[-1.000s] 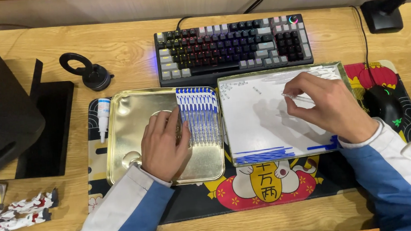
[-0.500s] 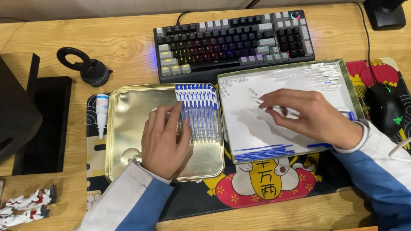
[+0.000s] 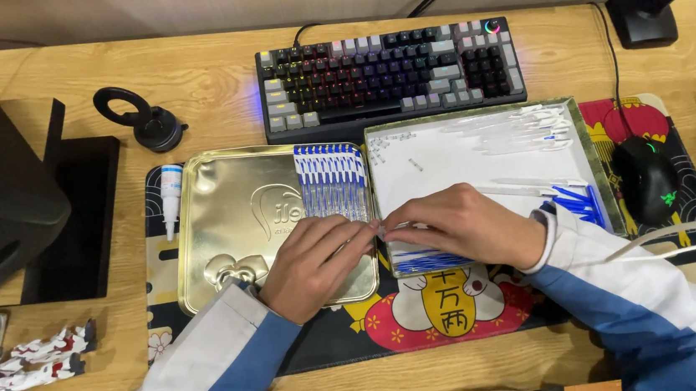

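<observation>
Together, our left hand (image 3: 313, 261) and right hand (image 3: 460, 226) pinch one small clear piece (image 3: 380, 229) where gold tin (image 3: 224, 223) meets white tray (image 3: 445, 158), keyboard (image 3: 387, 70) at twelve o'clock.

Both hands meet at the seam between two trays on a printed desk mat (image 3: 451, 316). The left hand (image 3: 313, 261) rests on the gold metal tray (image 3: 229, 223), fingertips beside a row of blue-and-white pen parts (image 3: 332, 182). The right hand (image 3: 460, 228) lies on the white-lined tray (image 3: 479, 159), pinching a small clear piece (too small to identify) against the left fingertips. Clear pen tubes (image 3: 518, 128) lie at the far right of that tray, blue parts (image 3: 577, 201) at its right edge. A keyboard (image 3: 387, 70) sits beyond; a mouse (image 3: 647, 179) to the right.
</observation>
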